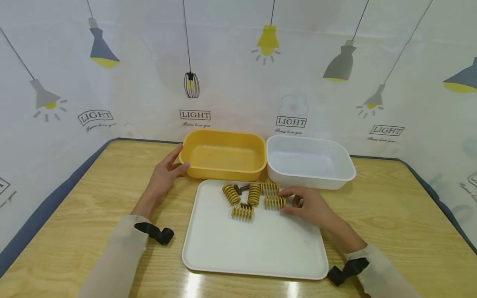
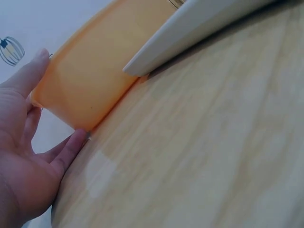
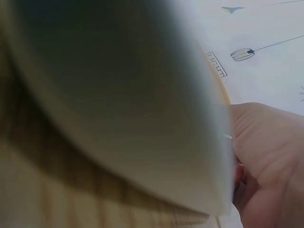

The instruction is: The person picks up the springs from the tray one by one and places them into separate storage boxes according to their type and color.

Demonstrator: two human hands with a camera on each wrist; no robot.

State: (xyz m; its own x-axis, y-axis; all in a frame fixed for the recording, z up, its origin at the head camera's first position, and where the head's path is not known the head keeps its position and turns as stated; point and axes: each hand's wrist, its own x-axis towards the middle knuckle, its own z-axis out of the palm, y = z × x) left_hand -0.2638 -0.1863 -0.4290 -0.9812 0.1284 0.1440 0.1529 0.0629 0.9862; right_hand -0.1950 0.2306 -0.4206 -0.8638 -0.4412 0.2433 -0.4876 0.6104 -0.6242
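My left hand (image 1: pixel 164 176) rests against the left end of the yellow bin (image 1: pixel 223 173). Its fingers are spread and fairly straight; in the left wrist view they touch the bin's wall from rim to base. On the white tray (image 1: pixel 257 248) lie several yellow coil springs and a few small dark brown ones (image 1: pixel 244 188). My right hand (image 1: pixel 307 205) pinches the right end of a yellow spring (image 1: pixel 274 203) between thumb and fingers. Another yellow spring (image 1: pixel 270 188) lies just behind it. In the right wrist view the tray's edge hides the fingertips.
A white bin (image 1: pixel 313 181) stands to the right of the yellow one, their ends nearly touching. Both bins are behind the tray on the wooden table (image 1: pixel 391 219). A lamp-printed curtain (image 1: pixel 231 62) closes off the back and sides.
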